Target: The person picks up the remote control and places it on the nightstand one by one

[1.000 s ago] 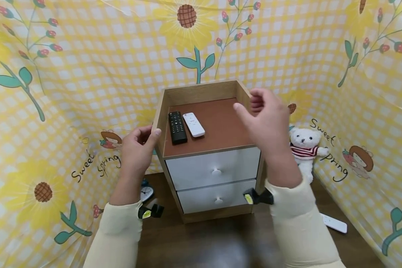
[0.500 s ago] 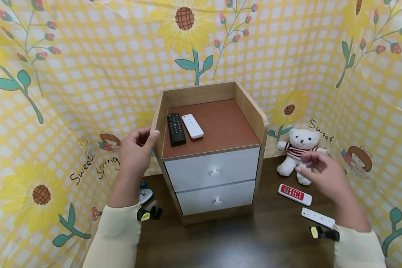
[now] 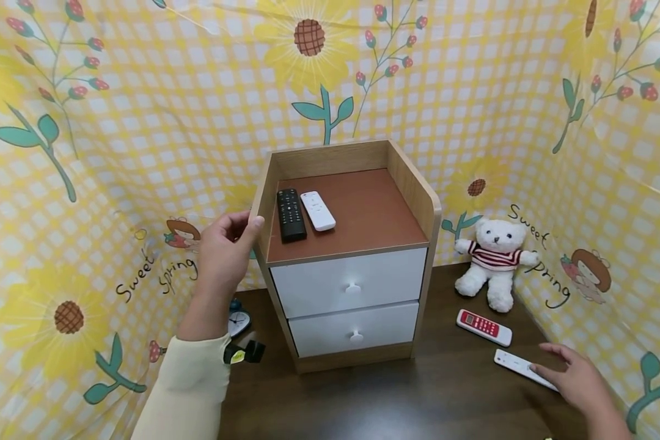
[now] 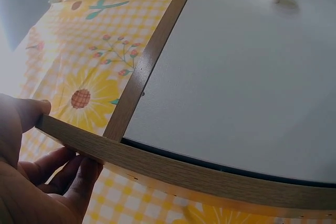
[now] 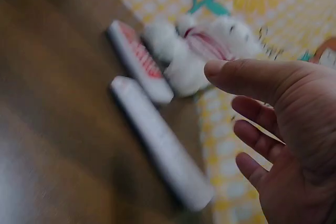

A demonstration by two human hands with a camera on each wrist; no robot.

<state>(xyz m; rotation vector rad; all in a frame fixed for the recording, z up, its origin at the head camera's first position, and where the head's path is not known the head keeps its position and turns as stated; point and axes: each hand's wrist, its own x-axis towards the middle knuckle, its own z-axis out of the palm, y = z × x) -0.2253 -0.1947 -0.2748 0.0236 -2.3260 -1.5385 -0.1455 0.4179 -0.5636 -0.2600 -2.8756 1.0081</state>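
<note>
My left hand grips the upper edge of the left side panel of a wooden nightstand, thumb on one face and fingers on the other. At the lower right, my right hand hovers over the long white remote control on the dark floor, covering its near end in the head view. Thumb and fingers stand apart with nothing between them in the right wrist view. Just beyond lies a white remote with a red face.
A black remote and a white remote lie on the nightstand's brown top. Two white drawers below are closed. A white teddy bear sits at right; a small clock stands at left. Yellow checked cloth surrounds everything.
My right hand has moved from the nightstand's right side down and right, past the teddy bear, to the long white remote. The left hand has stayed on the side panel.
</note>
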